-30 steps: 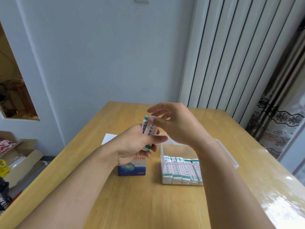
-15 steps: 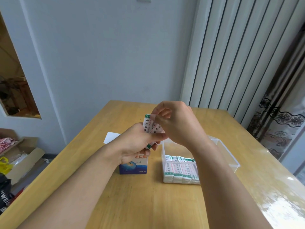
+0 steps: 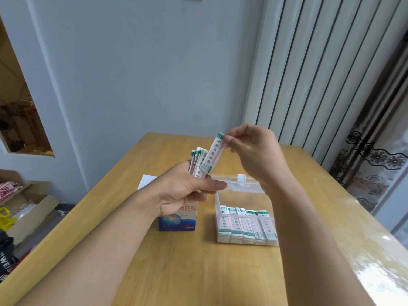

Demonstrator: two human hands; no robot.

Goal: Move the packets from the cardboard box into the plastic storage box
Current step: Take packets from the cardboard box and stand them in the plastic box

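Left hand (image 3: 176,191) raised above the cardboard box (image 3: 177,219), fingers curled round a small bundle of packets (image 3: 197,161), the bundle standing nearly upright and poking out above the fist, thumb stretched out flat toward the right. Right hand (image 3: 254,155) held a little higher and to the right, thumb and forefinger pinching the top end of a single packet (image 3: 213,154) (white, with green bands and printed characters), remaining fingers loosely curled. Single packet tilted, upper end at the fingertips, lower end down against the bundle in the left fist; whether fully free of the bundle, cannot tell.

Cardboard box standing upright on the wooden table (image 3: 198,272), blue at the bottom with red characters higher up, top hidden behind the left hand. Just right of the box, apart from it, a clear plastic storage box (image 3: 217,202) with its lid (image 3: 238,184) swung back at the far side. Inside, a row of packet stacks (image 3: 247,228) lined up against the near wall, far half of the storage box bare. A white sheet of paper (image 3: 146,182) flat on the table behind the left wrist.

Beyond the table edge, low on the left, an open brown carton (image 3: 33,206) on the floor. Patterned curtain (image 3: 375,164) at the right.
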